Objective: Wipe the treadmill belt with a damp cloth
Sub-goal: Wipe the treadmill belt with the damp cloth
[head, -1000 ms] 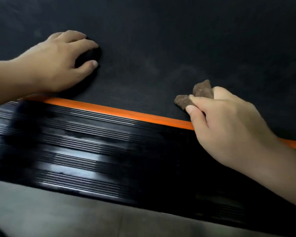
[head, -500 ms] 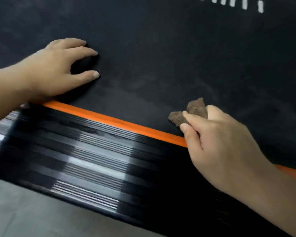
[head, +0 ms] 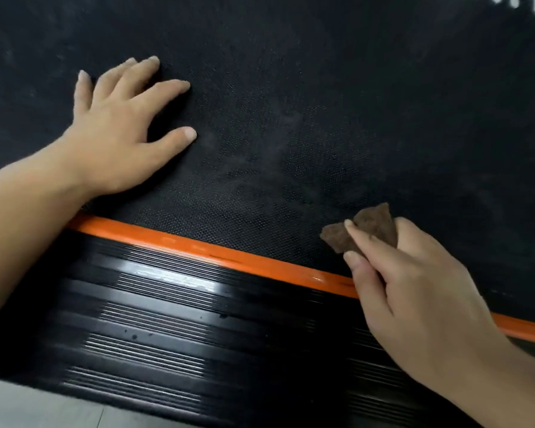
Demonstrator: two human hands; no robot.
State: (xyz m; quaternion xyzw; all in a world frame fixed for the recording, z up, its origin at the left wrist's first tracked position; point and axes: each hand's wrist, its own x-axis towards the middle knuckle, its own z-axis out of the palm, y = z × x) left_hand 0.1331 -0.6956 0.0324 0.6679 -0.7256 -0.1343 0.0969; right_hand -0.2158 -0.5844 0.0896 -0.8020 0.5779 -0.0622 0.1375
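treadmill belt (head: 322, 88): black, textured, with faint pale smears near its middle. orange strip (head: 229, 257): runs along the belt's near edge. side rail (head: 167, 319): glossy black, ribbed, just below the strip. left hand (head: 118, 140): laid flat on the belt, fingers spread and straight, gripping nothing. right hand (head: 414, 304): fingers curled, pinching a small brown cloth (head: 365, 230). cloth: bunched, lying on the belt just above the strip. white marks (head: 519, 4): top right corner.

Two hands (head: 118, 140) (head: 414, 304); one cloth (head: 372, 222); one belt (head: 322, 88); one orange strip (head: 198, 251).
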